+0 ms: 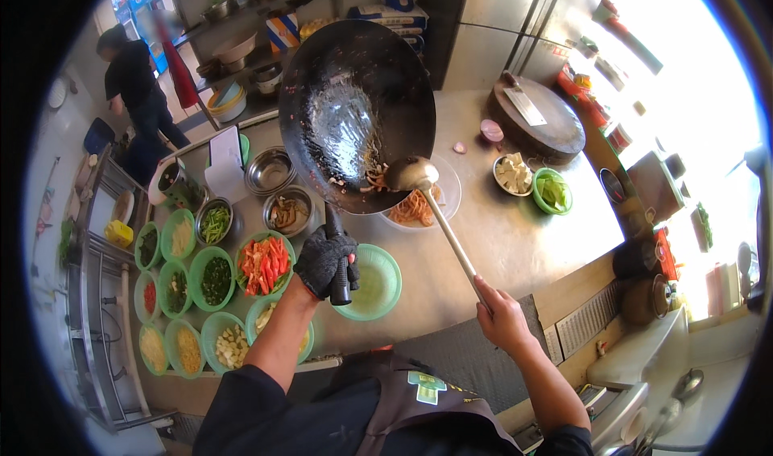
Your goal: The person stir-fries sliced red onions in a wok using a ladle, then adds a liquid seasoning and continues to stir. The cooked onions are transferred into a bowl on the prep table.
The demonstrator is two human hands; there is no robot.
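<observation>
My left hand (328,263), in a dark knit glove, is closed round the handle of a black wok (356,112). The wok is tilted, its lower right rim over a clear plastic bowl (447,175) that holds shredded food (416,208). A little similar food (377,179) lies near the wok's lower rim, beside the head of a metal ladle (413,174). My bare right hand (504,314) grips the end of the ladle's long handle. Just right of my left hand stands a light green plastic basket (380,284).
Several green baskets of chopped ingredients, one with red peppers (264,264), stand at left near metal bowls (270,171). A round chopping board (537,118) bears a cleaver (525,106). Near it are a cut onion (491,130) and a bowl of tofu-like cubes (513,174). A person (136,82) stands at upper left.
</observation>
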